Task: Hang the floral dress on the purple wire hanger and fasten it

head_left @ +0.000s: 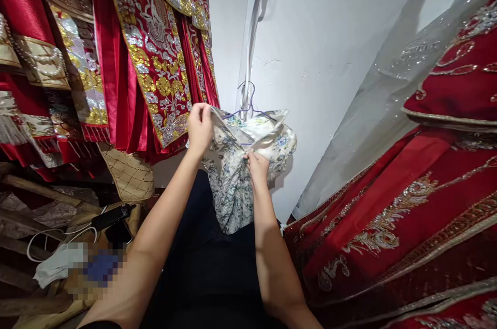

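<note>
A white floral blouse (pixel 233 184) with blue and green print hangs in front of me on a thin purple hanger (pixel 251 98). The hanger's hook goes up against a white strap or pole on the wall. My left hand (pixel 200 129) is closed on the collar edge at the blouse's left shoulder. With closed fingers, my right hand (pixel 257 167) pinches the front of the blouse just below the neckline. The collar stands spread wide between the two hands. Below them the cloth falls in gathered folds.
Red garments (pixel 155 59) with gold and silver embroidery hang on the left. Red beaded dresses (pixel 388 204), partly under a clear plastic cover (pixel 349 127), fill the right. A wooden stool or chair (pixel 42 189) at lower left bears a white cable, a black device and a white cloth. Behind the blouse is a white wall (pixel 318 23).
</note>
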A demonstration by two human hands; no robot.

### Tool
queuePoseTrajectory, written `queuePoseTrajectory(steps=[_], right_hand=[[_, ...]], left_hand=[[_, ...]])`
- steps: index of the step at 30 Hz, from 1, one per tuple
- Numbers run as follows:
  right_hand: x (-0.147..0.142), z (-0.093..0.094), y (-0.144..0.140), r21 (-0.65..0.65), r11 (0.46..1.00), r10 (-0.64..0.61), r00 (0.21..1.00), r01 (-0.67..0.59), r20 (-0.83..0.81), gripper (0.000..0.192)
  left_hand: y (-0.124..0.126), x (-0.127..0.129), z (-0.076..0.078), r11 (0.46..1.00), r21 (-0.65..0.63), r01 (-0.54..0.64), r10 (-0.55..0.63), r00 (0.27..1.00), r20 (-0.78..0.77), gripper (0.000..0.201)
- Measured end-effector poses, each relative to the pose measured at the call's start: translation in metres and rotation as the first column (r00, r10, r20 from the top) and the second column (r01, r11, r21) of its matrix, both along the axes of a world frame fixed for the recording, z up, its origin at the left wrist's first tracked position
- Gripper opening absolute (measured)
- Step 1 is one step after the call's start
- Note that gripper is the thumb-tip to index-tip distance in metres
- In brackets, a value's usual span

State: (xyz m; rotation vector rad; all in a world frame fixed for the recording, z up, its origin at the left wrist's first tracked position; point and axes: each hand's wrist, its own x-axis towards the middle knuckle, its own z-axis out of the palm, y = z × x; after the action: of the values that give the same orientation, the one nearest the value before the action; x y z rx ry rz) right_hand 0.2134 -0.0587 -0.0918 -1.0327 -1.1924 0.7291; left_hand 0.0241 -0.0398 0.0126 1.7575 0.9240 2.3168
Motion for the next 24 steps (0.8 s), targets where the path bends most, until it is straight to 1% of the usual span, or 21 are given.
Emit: queuePoseTrajectory(steps=[1,2,3,4,5,6,7,9,10,11,12,13,14,16,17,19,21,23,24], right_hand=[[0.002,-0.003,-0.004,-0.010,1.000,-0.003,0.999,0.003,-0.040,0.025],[0.003,-0.005,-0.008,-0.016,1.000,-0.009,0.996,0.008,-0.088,0.024],[0.004,-0.006,-0.012,-0.019,1.000,-0.013,0.991,0.011,-0.134,0.023],[0.005,-0.004,-0.016,-0.020,1.000,-0.007,0.986,0.004,-0.164,0.022],[0.006,-0.002,-0.020,-0.018,1.000,0.001,0.982,-0.004,-0.186,0.021],[0.007,0.001,-0.023,-0.013,1.000,0.016,0.979,-0.019,-0.204,0.020],[0.008,0.004,-0.027,-0.008,0.999,0.038,0.975,-0.041,-0.220,0.019],[0.013,0.009,-0.033,-0.017,0.995,0.094,0.968,-0.101,-0.232,0.019],[0.017,0.009,-0.036,-0.043,0.990,0.123,0.969,-0.135,-0.214,0.021],[0.021,0.008,-0.038,-0.084,0.982,0.154,0.972,-0.171,-0.178,0.022],[0.025,0.006,-0.039,-0.136,0.970,0.186,0.974,-0.203,-0.130,0.024],[0.029,0.003,-0.040,-0.190,0.955,0.216,0.973,-0.227,-0.078,0.026],[0.032,0.000,-0.039,-0.238,0.939,0.248,0.968,-0.249,-0.034,0.027],[0.034,-0.008,-0.036,-0.297,0.912,0.297,0.955,-0.282,0.008,0.031],[0.033,-0.011,-0.034,-0.303,0.910,0.302,0.953,-0.285,0.012,0.033],[0.025,-0.015,-0.031,-0.292,0.911,0.306,0.952,-0.291,0.005,0.042],[0.014,-0.015,-0.032,-0.261,0.892,0.370,0.928,-0.369,-0.046,0.052],[0.003,-0.012,-0.039,-0.199,0.843,0.481,0.865,-0.501,-0.142,0.060],[-0.001,-0.009,-0.043,-0.152,0.819,0.525,0.830,-0.553,-0.188,0.062]], left_hand=[[0.004,-0.012,-0.002,0.999,-0.025,0.032,-0.028,0.990,0.135,0.018],[0.006,-0.022,-0.008,0.994,-0.064,0.090,-0.067,0.953,0.294,0.020],[0.007,-0.031,-0.019,0.981,-0.109,0.163,-0.097,0.884,0.457,0.020],[0.006,-0.037,-0.034,0.957,-0.152,0.245,-0.108,0.793,0.599,0.021],[0.003,-0.039,-0.052,0.925,-0.193,0.328,-0.097,0.694,0.713,0.020],[-0.002,-0.039,-0.072,0.897,-0.231,0.377,-0.067,0.633,0.772,0.019],[-0.007,-0.036,-0.093,0.872,-0.264,0.413,-0.048,0.608,0.792,0.019],[-0.018,-0.025,-0.130,0.829,-0.319,0.459,-0.017,0.592,0.806,0.019],[-0.022,-0.018,-0.143,0.806,-0.342,0.483,-0.014,0.594,0.804,0.018],[-0.024,-0.012,-0.152,0.785,-0.360,0.504,-0.019,0.600,0.799,0.016],[-0.026,-0.006,-0.157,0.766,-0.372,0.524,-0.032,0.609,0.792,0.014],[-0.026,0.000,-0.157,0.750,-0.377,0.544,-0.052,0.617,0.785,0.012],[-0.027,0.005,-0.153,0.738,-0.374,0.561,-0.085,0.627,0.774,0.013],[-0.030,0.015,-0.140,0.732,-0.343,0.589,-0.193,0.662,0.724,0.017],[-0.034,0.021,-0.133,0.734,-0.327,0.596,-0.260,0.690,0.675,0.020],[-0.046,0.034,-0.118,0.746,-0.326,0.581,-0.381,0.774,0.506,0.024],[-0.061,0.047,-0.108,0.760,-0.363,0.540,-0.460,0.840,0.287,0.025],[-0.075,0.056,-0.102,0.775,-0.393,0.496,-0.506,0.858,0.085,0.025],[-0.080,0.058,-0.100,0.791,-0.392,0.470,-0.509,0.860,0.004,0.024]])
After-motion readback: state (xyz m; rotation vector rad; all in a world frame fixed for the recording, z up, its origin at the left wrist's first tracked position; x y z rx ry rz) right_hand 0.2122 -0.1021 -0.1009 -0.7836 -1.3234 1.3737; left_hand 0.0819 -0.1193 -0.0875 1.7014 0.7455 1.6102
